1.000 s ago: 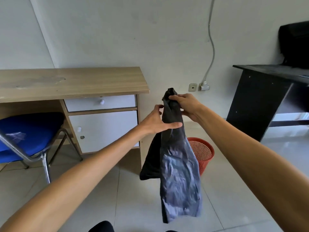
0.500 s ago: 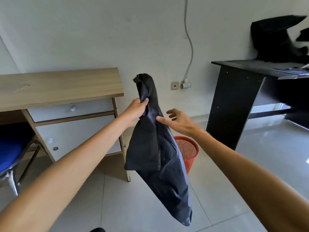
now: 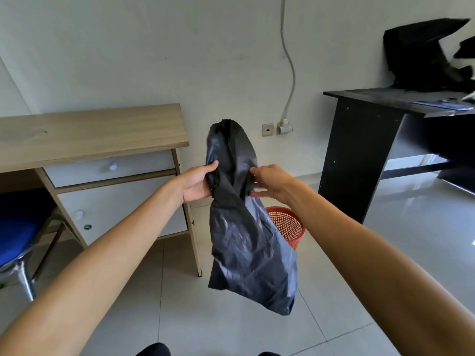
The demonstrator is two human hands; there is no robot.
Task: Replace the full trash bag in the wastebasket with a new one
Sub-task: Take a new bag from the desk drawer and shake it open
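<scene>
I hold a black trash bag up in front of me, its gathered top standing above my hands and its body hanging down limp. My left hand grips the bag's left side just below the top. My right hand pinches its right side at the same height. Behind the bag, an orange mesh wastebasket stands on the floor near the wall, partly hidden by the bag; what shows of its inside has no bag in it.
A wooden desk with white drawers stands to the left, a blue chair beneath it. A black desk with dark items on top stands to the right. A wall socket with a cable sits between them. Tiled floor lies below.
My right hand, apart from the bag half a second ago, now grips its right side. The bag has swung from tilted to hanging nearly straight down. The view has shifted slightly.
</scene>
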